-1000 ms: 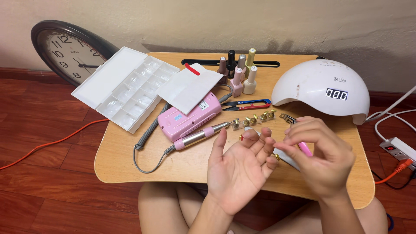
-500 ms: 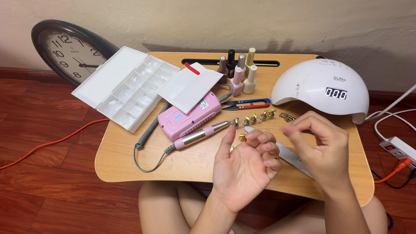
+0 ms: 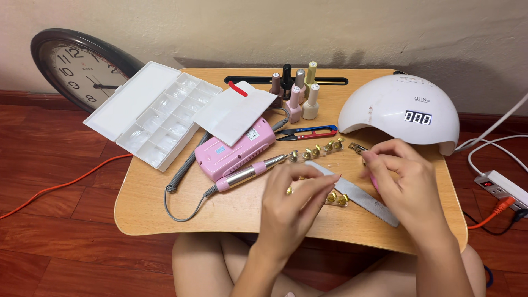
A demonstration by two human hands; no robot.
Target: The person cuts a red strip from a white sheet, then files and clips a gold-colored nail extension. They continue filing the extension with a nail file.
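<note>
My left hand hovers over the front of a small wooden lap table, back toward me, fingers bent together and pointing right, with nothing in it. My right hand is just to its right, fingers closed around a thin pink tool that barely shows below the knuckles. A grey nail file lies flat on the table between and under the two hands. Small gold nail-tip holders sit beside my left fingertips, and a row of several more lies further back.
A white dome nail lamp stands at the right rear. A pink drill box with its handpiece, an open clear compartment case, polish bottles and small snips fill the back. A wall clock leans at left; a power strip lies at right.
My left hand has turned from palm up with spread fingers to back up with fingers drawn together. My right hand has shifted slightly right and lower, away from the left fingertips.
</note>
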